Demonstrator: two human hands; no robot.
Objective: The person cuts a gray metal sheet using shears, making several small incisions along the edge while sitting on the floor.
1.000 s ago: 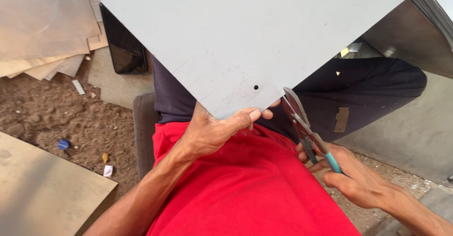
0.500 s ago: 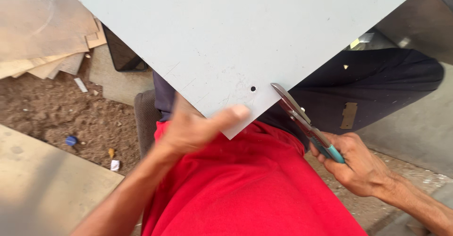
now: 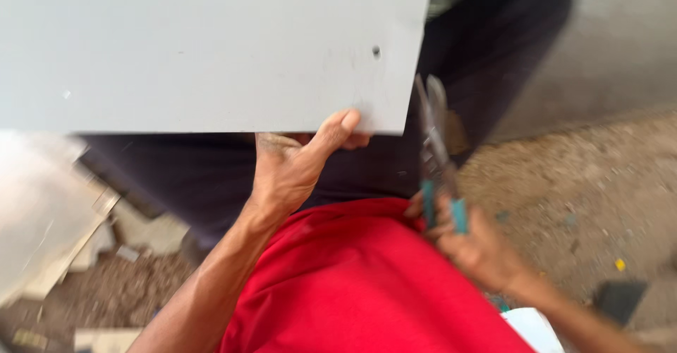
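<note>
Left hand point(image 3: 289, 166): closed on the lower edge of the grey sheet point(image 3: 211, 50), thumb on top near the corner, fingers hidden beneath.
Grey sheet: flat panel held across the lap, small hole point(image 3: 376, 51) near its right edge; top and left cut off by the frame.
Snips point(image 3: 437, 155): teal handles, blades pointing up just beside the sheet's right edge; whether they touch it cannot be told.
Right hand point(image 3: 479, 244): wrapped around the handles, blurred.
Change: half a second ago the sheet hung as a downward point; now its lower edge runs level, and the snips stand more upright.
Red shirt point(image 3: 367, 282), ground: blurred.
</note>
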